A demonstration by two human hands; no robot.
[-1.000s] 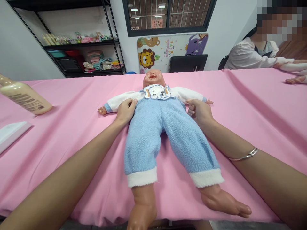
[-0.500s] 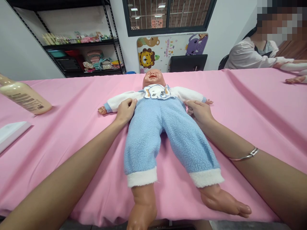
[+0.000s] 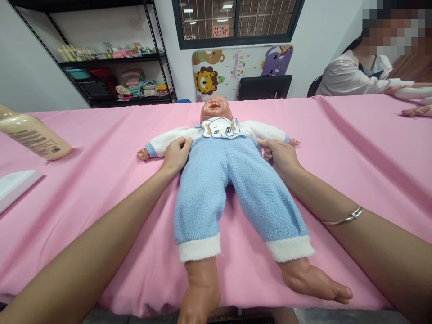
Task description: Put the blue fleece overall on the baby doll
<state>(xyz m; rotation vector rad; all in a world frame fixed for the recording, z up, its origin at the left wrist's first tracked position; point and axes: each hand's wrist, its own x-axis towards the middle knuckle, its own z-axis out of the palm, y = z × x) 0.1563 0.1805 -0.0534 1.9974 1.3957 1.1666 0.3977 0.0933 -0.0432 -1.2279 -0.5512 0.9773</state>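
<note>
A baby doll lies on its back with its feet toward me, arms spread and legs apart. It wears a white-sleeved top with an elephant face on the chest and fleecy blue trousers with white cuffs. At the waist on the left side, my left hand is closed, its thumb and fingers pinching the trousers' edge. My right hand, with a silver bangle on that wrist, pinches the trousers at the opposite side of the waist. The exact bit of cloth between the fingertips is partly hidden.
A pink cloth covers the table. On the left are a cream-coloured bottle and a white box-like object. Behind stand a shelf rack and a dark screen. Another person sits at the far right.
</note>
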